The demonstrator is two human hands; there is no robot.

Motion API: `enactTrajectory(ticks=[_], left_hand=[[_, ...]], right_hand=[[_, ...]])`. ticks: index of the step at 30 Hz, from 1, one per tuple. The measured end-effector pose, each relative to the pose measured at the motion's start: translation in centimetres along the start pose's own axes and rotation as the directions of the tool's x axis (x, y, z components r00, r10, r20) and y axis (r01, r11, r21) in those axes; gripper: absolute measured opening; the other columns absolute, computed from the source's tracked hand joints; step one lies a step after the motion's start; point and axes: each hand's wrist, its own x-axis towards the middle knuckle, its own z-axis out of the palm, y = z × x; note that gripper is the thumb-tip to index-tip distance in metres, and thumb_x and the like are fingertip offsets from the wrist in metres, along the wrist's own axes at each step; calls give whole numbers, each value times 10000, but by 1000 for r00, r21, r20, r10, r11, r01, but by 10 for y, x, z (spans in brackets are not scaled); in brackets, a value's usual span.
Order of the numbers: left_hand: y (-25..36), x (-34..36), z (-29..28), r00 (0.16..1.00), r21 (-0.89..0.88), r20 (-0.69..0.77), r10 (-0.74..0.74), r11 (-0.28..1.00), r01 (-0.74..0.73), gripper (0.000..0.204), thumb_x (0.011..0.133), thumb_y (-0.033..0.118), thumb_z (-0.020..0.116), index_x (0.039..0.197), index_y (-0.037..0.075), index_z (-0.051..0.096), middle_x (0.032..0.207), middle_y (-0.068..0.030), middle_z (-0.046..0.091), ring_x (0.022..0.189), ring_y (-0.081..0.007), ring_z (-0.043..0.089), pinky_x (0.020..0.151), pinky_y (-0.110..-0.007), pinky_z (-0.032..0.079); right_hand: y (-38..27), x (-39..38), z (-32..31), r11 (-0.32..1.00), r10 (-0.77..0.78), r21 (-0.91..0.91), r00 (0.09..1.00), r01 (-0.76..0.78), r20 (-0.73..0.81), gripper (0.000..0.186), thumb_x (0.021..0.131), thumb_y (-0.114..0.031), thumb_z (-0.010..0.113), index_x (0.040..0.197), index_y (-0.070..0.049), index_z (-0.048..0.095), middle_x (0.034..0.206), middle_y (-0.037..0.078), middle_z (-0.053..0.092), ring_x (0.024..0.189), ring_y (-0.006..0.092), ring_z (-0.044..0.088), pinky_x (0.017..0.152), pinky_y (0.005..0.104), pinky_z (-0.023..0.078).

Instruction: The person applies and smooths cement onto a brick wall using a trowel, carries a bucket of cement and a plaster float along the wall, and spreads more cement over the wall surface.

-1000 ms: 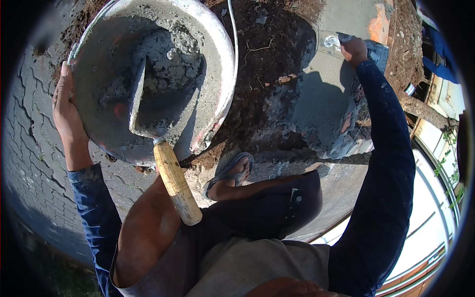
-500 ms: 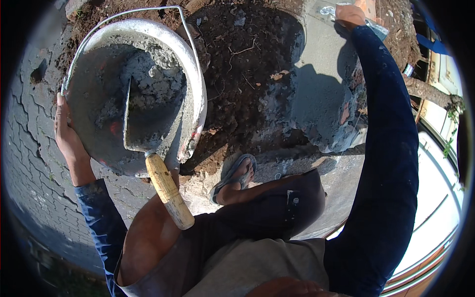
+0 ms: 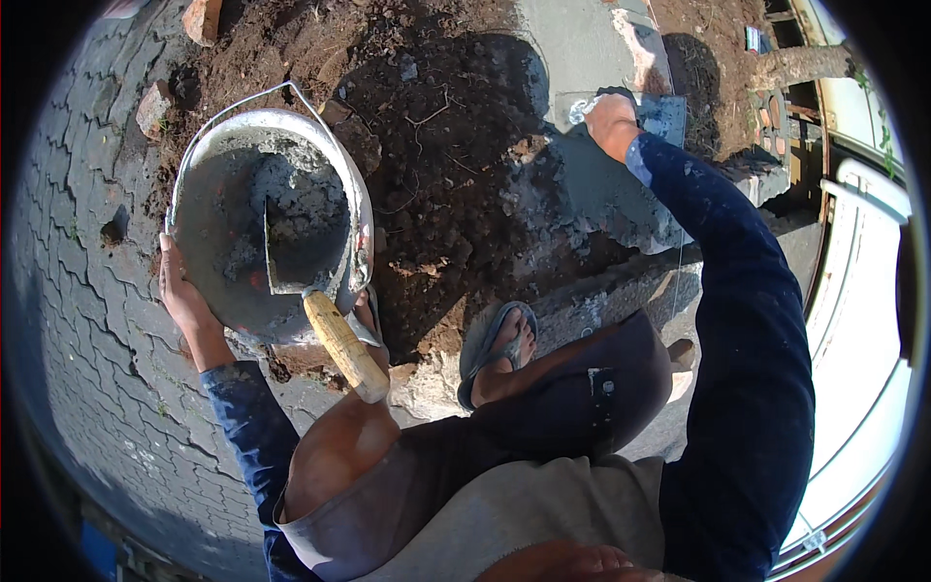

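Observation:
My left hand point(image 3: 186, 296) holds the outer side of a white bucket point(image 3: 361, 194), its fingers laid along the wall near one end of the wire handle. Grey wet mortar point(image 3: 301, 189) lies inside the bucket. A pointing trowel point(image 3: 344, 344) leans in it, blade inside and wooden handle sticking out over the near rim toward my knee. At the upper right my right hand point(image 3: 613, 126) is closed round the grip of a plastering trowel point(image 3: 665, 118). The flat rectangular blade lies on a strip of smooth grey cement point(image 3: 592, 184); the grip itself is mostly hidden by my fist.
Loose brown soil point(image 3: 427, 145) lies between bucket and cement. Interlocking pavers point(image 3: 97, 281) cover the left side. Broken bricks point(image 3: 202, 19) sit at the upper left. A thin string point(image 3: 679, 276) hangs off the cement's near edge. My sandalled foot point(image 3: 504, 349) stands below the soil.
My right hand has drawn the plastering trowel nearer to me along the cement. The view has shifted, while my left hand stays on the bucket and the pointing trowel still leans in it.

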Motion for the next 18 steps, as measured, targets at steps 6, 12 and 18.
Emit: enactTrajectory(ticks=[6,12,18], left_hand=[[6,-7,3,999,55,18,40,998,-41,496,958,344,507,1238,-64,532,1207,-115,575,1073,-190,551,910,-293,426],[1,-1,1,990,152,6,139,979,-138,522,953,366,509,1242,-68,528,1213,-116,570,1071,-183,549,906,-287,425],[1,-4,-9,993,145,60,98,984,-106,505,964,354,485,1255,-57,519,1189,-110,577,1037,-188,563,885,-301,442]], right_hand=[[-32,-57,58,984,74,157,995,-83,61,210,838,-190,569,978,-144,719,949,32,702,880,236,679,645,401,535],[-50,-141,67,996,-89,13,981,88,174,184,777,-211,640,931,-155,723,884,-7,667,770,221,646,520,415,457],[-44,-203,80,972,-219,-13,932,233,290,266,856,-226,563,1089,-176,681,1121,6,631,979,224,624,654,417,486]])
